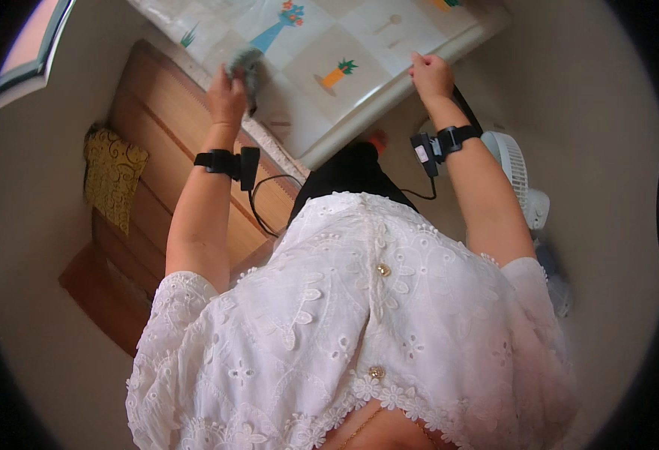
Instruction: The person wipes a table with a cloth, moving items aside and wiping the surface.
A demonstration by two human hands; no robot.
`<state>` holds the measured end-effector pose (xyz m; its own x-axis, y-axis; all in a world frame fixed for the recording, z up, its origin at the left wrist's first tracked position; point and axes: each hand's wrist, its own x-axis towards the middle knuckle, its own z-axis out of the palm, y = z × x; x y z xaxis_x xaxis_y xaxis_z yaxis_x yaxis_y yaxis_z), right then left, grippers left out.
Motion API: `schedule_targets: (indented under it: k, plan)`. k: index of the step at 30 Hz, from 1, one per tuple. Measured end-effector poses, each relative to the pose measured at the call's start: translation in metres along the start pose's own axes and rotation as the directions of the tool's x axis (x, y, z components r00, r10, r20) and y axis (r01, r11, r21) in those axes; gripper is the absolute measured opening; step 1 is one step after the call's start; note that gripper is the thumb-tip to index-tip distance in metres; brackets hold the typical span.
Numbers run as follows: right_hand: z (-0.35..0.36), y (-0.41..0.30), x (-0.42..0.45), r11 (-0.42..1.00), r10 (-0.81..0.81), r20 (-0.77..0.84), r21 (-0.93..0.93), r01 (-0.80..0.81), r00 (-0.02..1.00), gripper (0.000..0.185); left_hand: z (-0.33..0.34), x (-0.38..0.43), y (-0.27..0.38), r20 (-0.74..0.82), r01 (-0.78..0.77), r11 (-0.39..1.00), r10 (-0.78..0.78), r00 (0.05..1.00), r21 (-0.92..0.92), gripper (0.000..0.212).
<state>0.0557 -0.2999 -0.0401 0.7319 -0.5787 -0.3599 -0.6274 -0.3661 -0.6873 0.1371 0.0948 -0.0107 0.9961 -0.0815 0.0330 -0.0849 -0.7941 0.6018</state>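
My left hand (228, 97) grips a crumpled grey-green cloth (244, 67) at the left edge of a table. A plastic-looking cover (357, 48) lies over the tabletop, printed with vases and plants on pale squares. My right hand (431, 76) is at the table's right-hand edge, its fingers curled; whether it pinches the cover's rim there cannot be told. Each wrist wears a black strap with a small box and a cable.
A wooden slatted bench (160, 107) with a yellow patterned cloth (116, 174) stands along the left. A white electric fan (512, 169) is at the right, beside my right forearm. Cables from the wrist boxes hang near my waist. A window (31, 50) shows at upper left.
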Motion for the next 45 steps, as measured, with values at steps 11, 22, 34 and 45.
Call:
schedule_targets:
  k: [11, 22, 34, 45]
  plan:
    - [0.0, 0.021, 0.009, 0.98, 0.008, 0.059, 0.199, -0.019, 0.998, 0.038, -0.029, -0.096, -0.02, 0.481, 0.649, 0.761, -0.571, 0.665, 0.006, 0.028]
    - [-0.002, 0.02, 0.013, 0.986, 0.052, 0.062, 0.157, -0.061, 0.997, 0.03, 0.043, -0.142, -0.024, 0.661, 0.767, 0.305, -0.389, 0.642, -0.565, 0.044]
    - [0.003, 0.022, 0.017, 0.978, 0.082, 0.028, 0.192, -0.086, 0.996, 0.029, 0.036, -0.146, -0.007, 0.43, 0.673, 0.493, -0.523, 0.736, -0.552, 0.045]
    - [-0.001, 0.013, 0.01, 0.964, 0.109, 0.083, 0.234, -0.126, 0.991, 0.029, 0.033, -0.147, -0.009, 0.584, 0.729, 0.288, -0.45, 0.676, -0.621, 0.034]
